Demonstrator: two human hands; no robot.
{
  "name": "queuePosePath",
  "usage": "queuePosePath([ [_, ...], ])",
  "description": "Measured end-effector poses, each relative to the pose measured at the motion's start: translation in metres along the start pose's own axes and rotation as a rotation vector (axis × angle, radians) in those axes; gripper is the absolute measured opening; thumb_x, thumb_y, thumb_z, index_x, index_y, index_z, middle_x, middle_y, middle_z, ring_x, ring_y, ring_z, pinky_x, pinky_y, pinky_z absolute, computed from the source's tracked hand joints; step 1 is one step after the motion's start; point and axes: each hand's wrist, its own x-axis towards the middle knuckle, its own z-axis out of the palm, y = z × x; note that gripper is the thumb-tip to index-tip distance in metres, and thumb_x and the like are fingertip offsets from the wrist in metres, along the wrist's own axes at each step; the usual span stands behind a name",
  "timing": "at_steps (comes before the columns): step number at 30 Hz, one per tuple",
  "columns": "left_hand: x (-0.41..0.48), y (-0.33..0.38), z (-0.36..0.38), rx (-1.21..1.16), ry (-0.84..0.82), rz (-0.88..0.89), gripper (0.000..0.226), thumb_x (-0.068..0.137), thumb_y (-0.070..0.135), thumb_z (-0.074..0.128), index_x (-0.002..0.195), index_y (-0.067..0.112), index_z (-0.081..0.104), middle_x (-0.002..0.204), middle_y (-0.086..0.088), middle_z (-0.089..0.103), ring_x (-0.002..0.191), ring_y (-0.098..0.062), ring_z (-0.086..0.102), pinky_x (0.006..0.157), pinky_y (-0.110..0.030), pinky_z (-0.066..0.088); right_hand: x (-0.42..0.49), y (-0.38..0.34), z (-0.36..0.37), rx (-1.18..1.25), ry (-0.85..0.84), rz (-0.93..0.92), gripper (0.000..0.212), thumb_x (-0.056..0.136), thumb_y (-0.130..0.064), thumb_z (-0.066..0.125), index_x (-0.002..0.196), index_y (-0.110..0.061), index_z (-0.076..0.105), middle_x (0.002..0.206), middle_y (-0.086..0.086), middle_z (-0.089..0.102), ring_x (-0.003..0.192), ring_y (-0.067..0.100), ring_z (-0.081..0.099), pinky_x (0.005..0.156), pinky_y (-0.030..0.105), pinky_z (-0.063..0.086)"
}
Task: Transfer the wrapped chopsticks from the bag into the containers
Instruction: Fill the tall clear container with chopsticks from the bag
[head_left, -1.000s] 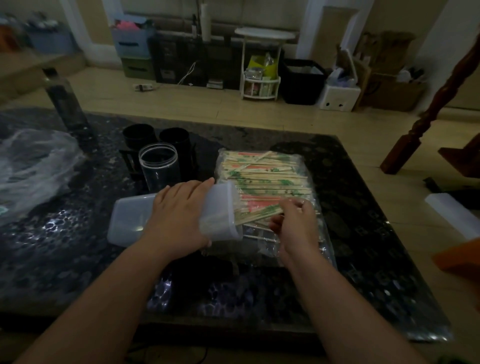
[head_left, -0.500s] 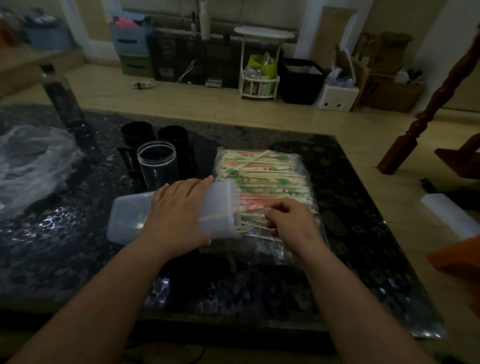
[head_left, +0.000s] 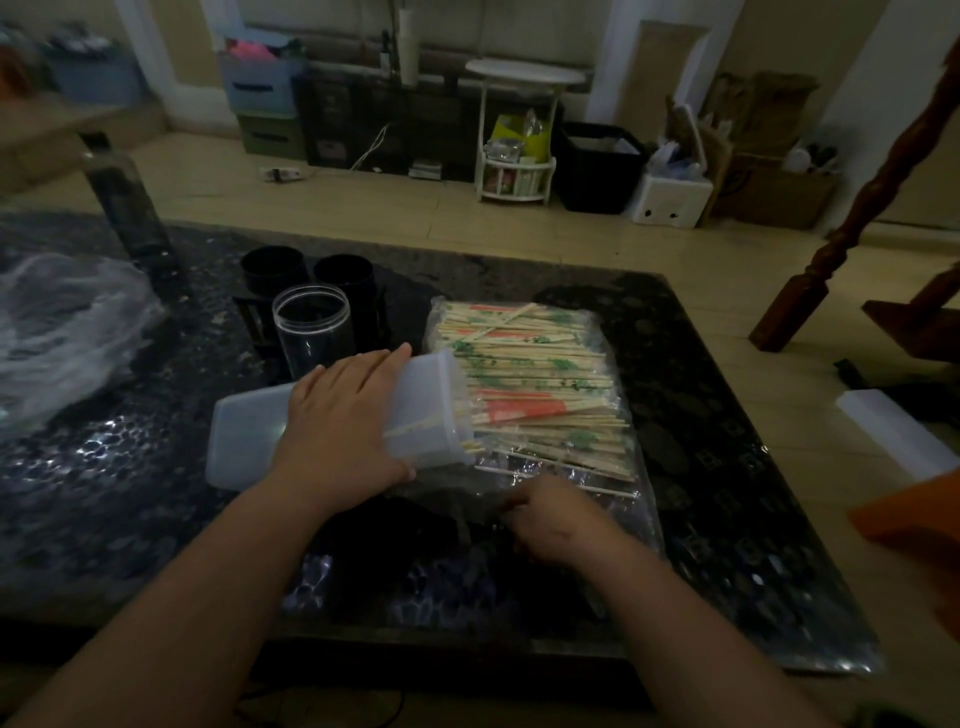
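Our right hand (head_left: 556, 519) drawn back to 6 o'clock of the chopsticks (head_left: 530, 364) in their bag (head_left: 641, 514), fingers curled, grip unclear to us, our left hand (head_left: 343, 421) clasping the tipped container (head_left: 249, 436) at their 9 o'clock

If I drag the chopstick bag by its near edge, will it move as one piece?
Probably not: the bag looks thin and crinkled, so it should flop and stretch. The chopsticks inside lie loose and crossed, likely to slide about.

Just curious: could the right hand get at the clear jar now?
Probably not directly: the left hand and the container it grips lie between the right hand and the clear jar.
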Motion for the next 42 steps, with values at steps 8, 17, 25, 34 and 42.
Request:
queuePosePath([
  [8, 0.002, -0.003, 0.000, 0.003, -0.002, 0.005, 0.126, 0.055, 0.054, 0.084, 0.154, 0.033, 0.009, 0.154, 0.006, 0.027, 0.140, -0.017, 0.024, 0.116, -0.041, 0.014, 0.021, -0.004, 0.011, 0.162, 0.157, 0.132, 0.076, 0.099, -0.027, 0.045, 0.155, -0.013, -0.003, 0.129, 0.018, 0.059, 0.109, 0.031, 0.058, 0.084, 0.035, 0.044],
  [17, 0.005, -0.006, -0.001, -0.027, -0.002, -0.002, 0.127, 0.055, 0.055, 0.083, 0.154, 0.035, 0.006, 0.154, 0.008, 0.025, 0.140, -0.015, 0.022, 0.115, -0.040, 0.014, 0.041, 0.012, 0.008, -0.238, 0.430, 0.087, 0.032, 0.093, -0.024, 0.051, 0.123, -0.020, 0.058, 0.131, 0.005, 0.050, 0.119, 0.030, 0.048, 0.098, 0.038, 0.039],
  [25, 0.005, -0.006, 0.001, -0.018, -0.015, 0.004, 0.125, 0.058, 0.055, 0.082, 0.153, 0.036, 0.003, 0.155, 0.009, 0.022, 0.141, -0.014, 0.018, 0.117, -0.039, 0.010, 0.044, 0.014, 0.011, -0.350, 0.374, 0.081, 0.030, 0.094, -0.024, 0.052, 0.124, -0.025, 0.052, 0.129, 0.003, 0.051, 0.121, 0.030, 0.046, 0.099, 0.041, 0.035],
  [34, 0.006, -0.007, 0.002, -0.009, -0.007, 0.008, 0.126, 0.057, 0.057, 0.082, 0.153, 0.037, 0.004, 0.155, 0.009, 0.023, 0.141, -0.014, 0.020, 0.116, -0.039, 0.010, 0.043, 0.011, 0.013, -0.336, 0.335, 0.035, 0.031, 0.094, -0.025, 0.053, 0.125, -0.025, 0.057, 0.124, 0.003, 0.053, 0.116, 0.029, 0.050, 0.096, 0.039, 0.040],
  [42, 0.006, -0.005, 0.002, -0.002, -0.022, 0.013, 0.125, 0.057, 0.057, 0.081, 0.153, 0.037, 0.002, 0.155, 0.010, 0.021, 0.141, -0.013, 0.018, 0.117, -0.038, 0.008, 0.041, 0.010, 0.012, -0.380, 0.241, 0.038, 0.027, 0.095, -0.027, 0.052, 0.120, -0.018, 0.051, 0.127, 0.009, 0.056, 0.119, 0.029, 0.052, 0.097, 0.039, 0.039],
])
